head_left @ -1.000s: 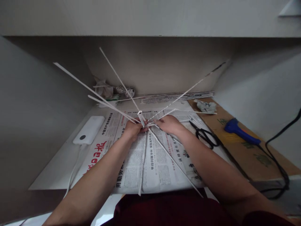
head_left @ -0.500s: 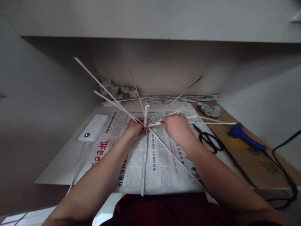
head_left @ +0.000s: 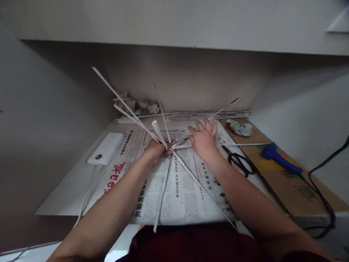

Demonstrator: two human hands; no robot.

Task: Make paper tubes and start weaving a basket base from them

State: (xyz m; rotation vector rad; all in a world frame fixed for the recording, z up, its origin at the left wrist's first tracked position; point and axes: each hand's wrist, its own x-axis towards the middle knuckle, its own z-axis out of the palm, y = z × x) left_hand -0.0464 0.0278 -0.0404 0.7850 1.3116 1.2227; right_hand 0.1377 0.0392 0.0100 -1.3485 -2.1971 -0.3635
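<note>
Over a spread newspaper [head_left: 174,189] my left hand [head_left: 156,149] pinches the crossing point of a star of thin rolled paper sticks [head_left: 128,109]. The sticks fan out up-left, up-right and down toward me, and one short stick stands up from the middle. My right hand [head_left: 203,140] lies just right of that centre with its fingers spread, its thumb side touching the sticks that lead right. I cannot tell whether it grips any of them.
Black scissors [head_left: 240,162] lie right of the newspaper. A blue glue gun [head_left: 280,162] with a black cable rests on brown cardboard [head_left: 294,185]. A white power bank [head_left: 105,153] sits left. More rolled sticks [head_left: 207,115], crumpled paper [head_left: 240,128] and scraps lie at the back wall.
My right hand let go of the stick it pulled rightward and opened its fingers. The upright stick tipped left. The long right-hand stick dropped lower.
</note>
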